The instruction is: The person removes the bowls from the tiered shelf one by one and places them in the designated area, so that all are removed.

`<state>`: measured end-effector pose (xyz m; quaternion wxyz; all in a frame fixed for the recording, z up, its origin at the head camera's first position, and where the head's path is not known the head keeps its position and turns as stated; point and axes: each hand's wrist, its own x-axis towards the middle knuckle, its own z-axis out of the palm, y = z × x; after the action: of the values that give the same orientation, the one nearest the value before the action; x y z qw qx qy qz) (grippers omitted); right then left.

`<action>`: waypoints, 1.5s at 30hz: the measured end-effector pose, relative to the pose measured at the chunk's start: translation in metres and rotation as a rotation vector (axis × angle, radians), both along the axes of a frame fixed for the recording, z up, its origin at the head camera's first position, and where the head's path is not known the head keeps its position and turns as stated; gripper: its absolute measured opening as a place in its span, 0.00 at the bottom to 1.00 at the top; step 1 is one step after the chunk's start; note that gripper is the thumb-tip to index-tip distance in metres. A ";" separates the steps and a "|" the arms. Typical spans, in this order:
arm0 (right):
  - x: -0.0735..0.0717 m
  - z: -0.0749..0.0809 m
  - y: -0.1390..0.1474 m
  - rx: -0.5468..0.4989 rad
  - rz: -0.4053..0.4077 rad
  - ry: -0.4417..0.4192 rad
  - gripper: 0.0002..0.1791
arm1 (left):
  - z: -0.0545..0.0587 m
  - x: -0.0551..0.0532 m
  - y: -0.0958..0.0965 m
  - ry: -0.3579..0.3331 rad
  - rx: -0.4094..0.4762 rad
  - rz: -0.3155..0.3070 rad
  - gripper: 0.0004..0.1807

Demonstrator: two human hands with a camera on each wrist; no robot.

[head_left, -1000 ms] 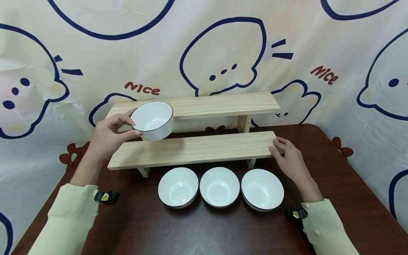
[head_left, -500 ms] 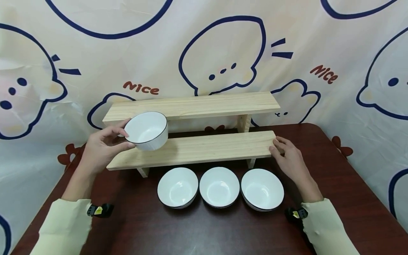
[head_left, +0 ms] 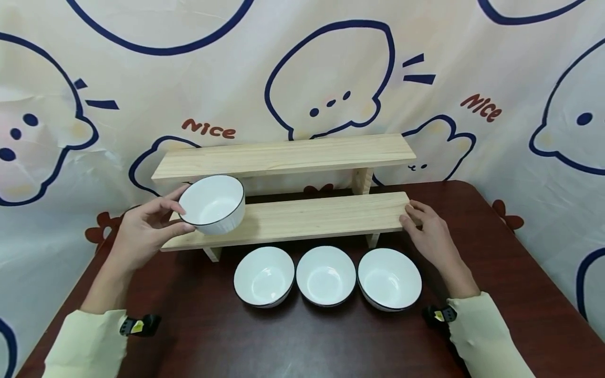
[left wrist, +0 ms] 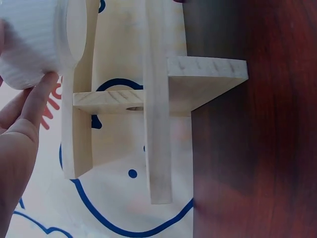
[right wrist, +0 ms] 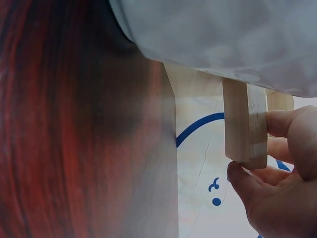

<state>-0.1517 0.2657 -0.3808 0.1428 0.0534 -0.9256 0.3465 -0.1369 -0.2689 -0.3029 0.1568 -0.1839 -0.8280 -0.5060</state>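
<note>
My left hand [head_left: 145, 231] holds a white bowl [head_left: 212, 205] with a thin dark rim, thumb and fingers pinching its left side. In the head view the bowl overlaps the left end of the lower board of a two-tier wooden shelf [head_left: 302, 216], its mouth facing up. The left wrist view shows the bowl's ribbed side [left wrist: 32, 44] and the fingers against it. My right hand [head_left: 432, 236] grips the right end of the lower board [right wrist: 246, 124], with the thumb at its front edge in the right wrist view.
Three more white bowls, left [head_left: 263, 276], middle [head_left: 326, 276] and right [head_left: 389, 279], stand in a row before the shelf on the dark red-brown table [head_left: 293, 341]. The upper board [head_left: 283, 156] lies behind and above the lower one. A printed cloth [head_left: 227, 84] hangs behind.
My left hand has brought the bowl down, toward me and slightly left, from in front of the upper board to over the lower board's left end. The right hand stays at the board's end.
</note>
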 end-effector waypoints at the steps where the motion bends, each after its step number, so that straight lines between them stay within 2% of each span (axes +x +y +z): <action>1: 0.000 0.000 0.000 0.000 0.000 0.000 0.27 | -0.001 0.001 -0.001 -0.004 -0.012 0.008 0.15; 10: -0.002 0.001 -0.002 0.000 0.000 0.005 0.27 | -0.012 0.008 -0.002 -0.016 -0.053 0.027 0.14; 19: -0.001 0.001 -0.003 0.001 -0.008 -0.002 0.26 | -0.020 0.016 -0.005 -0.018 -0.036 -0.045 0.15; 26: -0.001 0.000 -0.002 0.003 -0.008 0.002 0.26 | -0.027 0.022 -0.010 -0.038 -0.055 -0.025 0.15; 36: 0.000 0.000 -0.002 0.005 -0.010 0.007 0.26 | -0.035 0.030 -0.018 -0.044 -0.060 -0.038 0.17; 45: 0.000 -0.001 -0.001 0.000 -0.005 0.012 0.26 | -0.039 0.038 -0.024 -0.085 -0.099 0.016 0.16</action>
<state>-0.1519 0.2645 -0.3820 0.1492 0.0531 -0.9248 0.3458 -0.0987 -0.2931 -0.3415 0.1164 -0.1633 -0.8592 -0.4706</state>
